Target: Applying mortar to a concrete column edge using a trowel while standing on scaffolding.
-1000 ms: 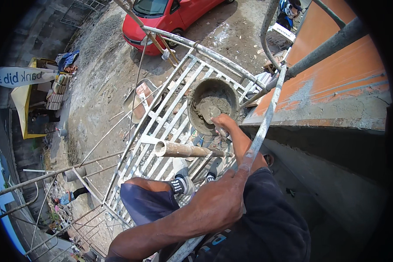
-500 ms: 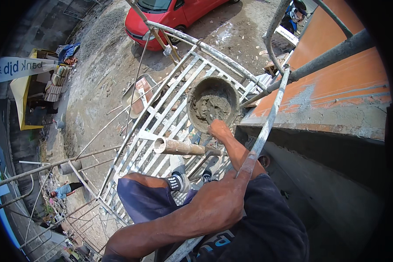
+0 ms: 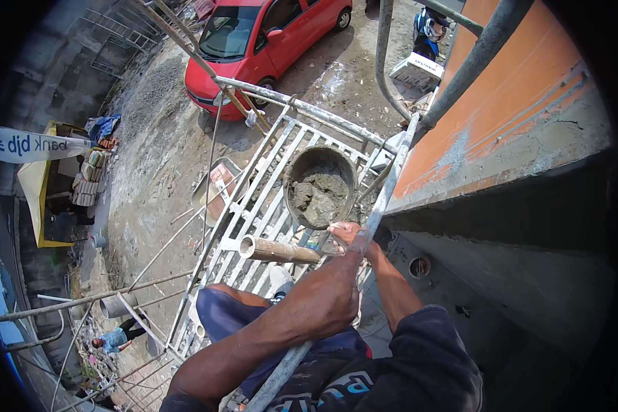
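My left hand [image 3: 326,295] is wrapped round a pale, paint-worn scaffold pipe [image 3: 390,182] that slants up across the view. Behind that pipe, my right hand [image 3: 349,237] is closed at the near rim of a round dark bucket [image 3: 292,196]. It holds what looks like a trowel [image 3: 321,207], its blade coated in mortar and hard to tell from the mix; the handle is mostly hidden by the fingers. Wet grey mortar [image 3: 323,184] lies in the bucket, which stands on a white slatted platform [image 3: 259,206].
A bamboo pole [image 3: 281,250] ends just left of my hands. At right rises an orange wall [image 3: 508,89] with a rough concrete edge. A thick pipe [image 3: 477,65] crosses before it. Far below are a red car [image 3: 254,48], a wheelbarrow [image 3: 221,185] and a person [image 3: 113,338].
My right hand has drawn back slightly at the bucket's near rim and now sits partly behind the pipe. The left hand keeps its grip. My whole view has shifted, showing more of the car.
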Motion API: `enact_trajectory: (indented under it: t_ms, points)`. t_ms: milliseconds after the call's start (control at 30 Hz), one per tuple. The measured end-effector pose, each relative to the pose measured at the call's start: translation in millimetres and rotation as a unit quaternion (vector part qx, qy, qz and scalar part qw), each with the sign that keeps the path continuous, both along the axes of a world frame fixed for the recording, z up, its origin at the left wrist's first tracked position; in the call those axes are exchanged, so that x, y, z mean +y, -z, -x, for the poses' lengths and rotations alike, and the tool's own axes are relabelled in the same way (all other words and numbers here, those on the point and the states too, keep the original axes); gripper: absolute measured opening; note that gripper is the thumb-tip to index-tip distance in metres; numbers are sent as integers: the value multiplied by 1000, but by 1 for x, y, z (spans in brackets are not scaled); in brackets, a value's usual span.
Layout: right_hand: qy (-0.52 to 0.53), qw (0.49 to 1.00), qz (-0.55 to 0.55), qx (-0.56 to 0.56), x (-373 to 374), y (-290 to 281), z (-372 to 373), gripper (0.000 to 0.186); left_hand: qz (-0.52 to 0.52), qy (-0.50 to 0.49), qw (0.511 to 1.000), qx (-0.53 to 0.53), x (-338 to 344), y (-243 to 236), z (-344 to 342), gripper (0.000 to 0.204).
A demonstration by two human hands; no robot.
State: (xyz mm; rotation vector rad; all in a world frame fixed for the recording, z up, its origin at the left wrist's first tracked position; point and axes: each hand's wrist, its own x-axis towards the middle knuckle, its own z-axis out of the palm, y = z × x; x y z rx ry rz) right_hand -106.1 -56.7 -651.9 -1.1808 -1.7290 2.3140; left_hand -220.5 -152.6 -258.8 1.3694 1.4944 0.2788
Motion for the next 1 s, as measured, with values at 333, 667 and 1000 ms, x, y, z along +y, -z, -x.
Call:
enact_trajectory:
  t_ms: [333,667,1000]
  points:
    - [340,928,117,102,-127,-130,-117,37,37,-10,990,132,-11,8,3,83]
    - [693,649,-8,315,-104,-264,-160,44,-1,-8,995,103,-4,1,6,86]
    - [735,410,-218,494,-74,-430,-209,57,-26,14,997,68,-4,17,17,72]
